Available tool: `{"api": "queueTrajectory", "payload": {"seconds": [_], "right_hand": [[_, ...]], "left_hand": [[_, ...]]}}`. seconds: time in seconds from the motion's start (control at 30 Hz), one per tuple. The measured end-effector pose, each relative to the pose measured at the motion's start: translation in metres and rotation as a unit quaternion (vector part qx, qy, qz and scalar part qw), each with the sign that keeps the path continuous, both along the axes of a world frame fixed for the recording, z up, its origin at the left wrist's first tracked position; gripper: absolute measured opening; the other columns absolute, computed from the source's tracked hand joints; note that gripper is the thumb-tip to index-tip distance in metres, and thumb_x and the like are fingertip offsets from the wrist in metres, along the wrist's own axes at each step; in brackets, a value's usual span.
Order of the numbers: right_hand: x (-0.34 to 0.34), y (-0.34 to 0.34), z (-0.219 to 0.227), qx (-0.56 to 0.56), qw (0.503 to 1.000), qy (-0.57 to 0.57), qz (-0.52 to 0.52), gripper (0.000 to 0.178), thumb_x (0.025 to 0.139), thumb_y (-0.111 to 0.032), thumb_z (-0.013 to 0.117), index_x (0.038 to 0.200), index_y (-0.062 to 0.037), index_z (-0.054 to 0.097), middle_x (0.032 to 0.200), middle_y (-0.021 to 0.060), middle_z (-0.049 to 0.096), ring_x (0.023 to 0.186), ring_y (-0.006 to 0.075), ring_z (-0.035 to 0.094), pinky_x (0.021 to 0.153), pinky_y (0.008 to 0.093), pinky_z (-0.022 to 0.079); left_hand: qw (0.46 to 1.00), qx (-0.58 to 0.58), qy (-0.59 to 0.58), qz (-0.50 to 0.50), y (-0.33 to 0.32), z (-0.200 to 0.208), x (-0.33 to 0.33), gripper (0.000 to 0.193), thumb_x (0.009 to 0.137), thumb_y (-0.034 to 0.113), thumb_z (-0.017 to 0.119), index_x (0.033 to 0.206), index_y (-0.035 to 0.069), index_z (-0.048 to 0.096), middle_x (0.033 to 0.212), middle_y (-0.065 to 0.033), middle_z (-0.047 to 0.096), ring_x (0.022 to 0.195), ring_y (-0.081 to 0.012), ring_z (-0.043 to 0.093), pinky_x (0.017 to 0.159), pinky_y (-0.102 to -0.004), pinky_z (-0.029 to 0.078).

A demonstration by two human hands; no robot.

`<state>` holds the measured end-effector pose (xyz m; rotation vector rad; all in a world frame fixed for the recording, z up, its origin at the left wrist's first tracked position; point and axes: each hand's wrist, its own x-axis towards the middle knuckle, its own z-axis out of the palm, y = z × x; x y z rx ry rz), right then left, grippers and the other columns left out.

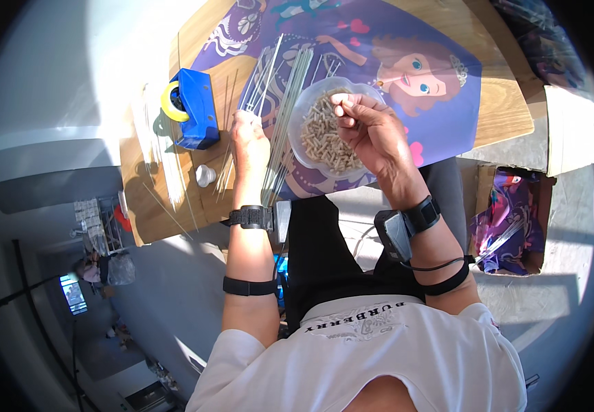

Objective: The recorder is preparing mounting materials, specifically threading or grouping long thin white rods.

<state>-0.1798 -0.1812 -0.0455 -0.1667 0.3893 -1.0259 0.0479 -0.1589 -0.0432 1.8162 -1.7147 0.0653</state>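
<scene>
Nearest, on this side of the bowl, are the person's white T-shirt (407, 357) and black trousers (317, 254), with black straps (249, 286) around both forearms. The right hand (376, 134) hangs over the right part of the scalloped, translucent plastic bowl (297, 127), thumb and forefinger tips together; I cannot tell whether anything sits between them. The bowl holds a heap of short beige pegs (326, 142). Left of the bowl, the left hand (249, 144) has its fingers clamped on a few thin pale rods (268, 82), which point away from the person; a bundle of straight rods (290, 106) lies between that hand and the bowl. Farther left of the bowl on the wooden bench (506, 117) are a small white cap (205, 176) and a blue tape dispenser (203, 113) with a yellow roll (171, 101). A purple printed sheet (458, 123) spreads under and beyond the bowl. Lower down, well right of the bowl, stands an open cardboard box (547, 206).
</scene>
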Motion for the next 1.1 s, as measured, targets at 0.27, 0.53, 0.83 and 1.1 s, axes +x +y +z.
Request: {"api": "queueTrajectory", "payload": {"seconds": [0.27, 0.53, 0.83, 1.1], "right_hand": [[0.002, 0.001, 0.003, -0.026, 0.999, 0.021, -0.001, 0.013, 0.088, -0.006, 0.054, 0.089, 0.0043, 0.062, 0.07, 0.0002, 0.053, 0.056, 0.0029, 0.039, 0.047, 0.0151, 0.03], [0.007, 0.016, 0.015, -0.089, 0.993, 0.081, 0.008, 0.008, 0.085, -0.007, 0.06, 0.083, 0.0008, 0.062, 0.064, -0.0016, 0.051, 0.05, 0.0022, 0.032, 0.044, 0.0166, 0.023], [0.005, 0.039, 0.024, -0.147, 0.982, 0.115, -0.006, 0.011, 0.079, -0.006, 0.065, 0.071, -0.002, 0.061, 0.059, -0.0019, 0.05, 0.048, 0.0032, 0.037, 0.042, 0.0186, 0.024], [0.009, 0.059, 0.033, -0.164, 0.974, 0.153, -0.015, 0.009, 0.081, -0.002, 0.062, 0.073, -0.0032, 0.059, 0.056, -0.0054, 0.041, 0.047, 0.0028, 0.03, 0.042, 0.0198, 0.019]], "left_hand": [[0.909, 0.183, 0.373, -0.035, 0.052, 0.06, -0.049, 0.009, 0.084, 0.0, 0.049, 0.077, 0.005, 0.049, 0.063, 0.0007, 0.048, 0.053, -0.0047, 0.043, 0.045, -0.0197, 0.035], [0.846, 0.233, 0.478, -0.051, 0.106, 0.063, -0.069, 0.009, 0.088, 0.007, 0.053, 0.079, 0.005, 0.05, 0.063, 0.0014, 0.047, 0.05, -0.0027, 0.041, 0.04, -0.0157, 0.03], [0.823, 0.174, 0.537, -0.067, 0.133, 0.058, -0.077, 0.008, 0.089, 0.009, 0.056, 0.082, 0.004, 0.055, 0.062, 0.0031, 0.046, 0.048, -0.0021, 0.04, 0.038, -0.0154, 0.029], [0.849, 0.121, 0.512, -0.041, 0.152, 0.058, -0.085, 0.008, 0.088, 0.008, 0.055, 0.081, 0.003, 0.055, 0.061, 0.0045, 0.043, 0.046, -0.0009, 0.036, 0.039, -0.0164, 0.025]]}}
